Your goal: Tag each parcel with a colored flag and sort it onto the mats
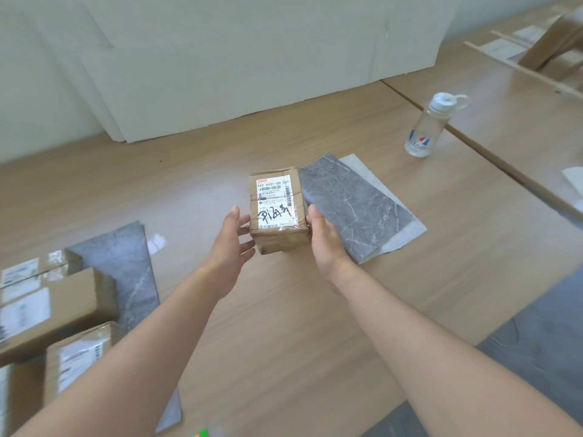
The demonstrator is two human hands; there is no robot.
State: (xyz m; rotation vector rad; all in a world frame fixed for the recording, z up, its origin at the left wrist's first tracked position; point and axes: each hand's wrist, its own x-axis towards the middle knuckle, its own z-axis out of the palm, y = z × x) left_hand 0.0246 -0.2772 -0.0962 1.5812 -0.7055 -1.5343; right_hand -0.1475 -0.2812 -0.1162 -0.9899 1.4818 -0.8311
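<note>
A small brown cardboard parcel (277, 212) with a white shipping label and black handwriting stands mid-table, at the left edge of a grey marble-pattern mat (356, 209). My left hand (232, 239) is at its left side, fingers straight and spread, tips at the cardboard. My right hand (323, 239) grips its right side, thumb on the top edge, fingers mostly hidden behind the box. No flag shows on the parcel. A sliver of green and orange flags (201, 433) peeks in at the bottom edge.
Several labelled parcels (56, 307) lie on a second grey mat (126, 266) at the left. A darker mat (536, 357) covers the near right corner. A clear bottle (426, 127) stands back right. White boards (252, 74) lean at the back.
</note>
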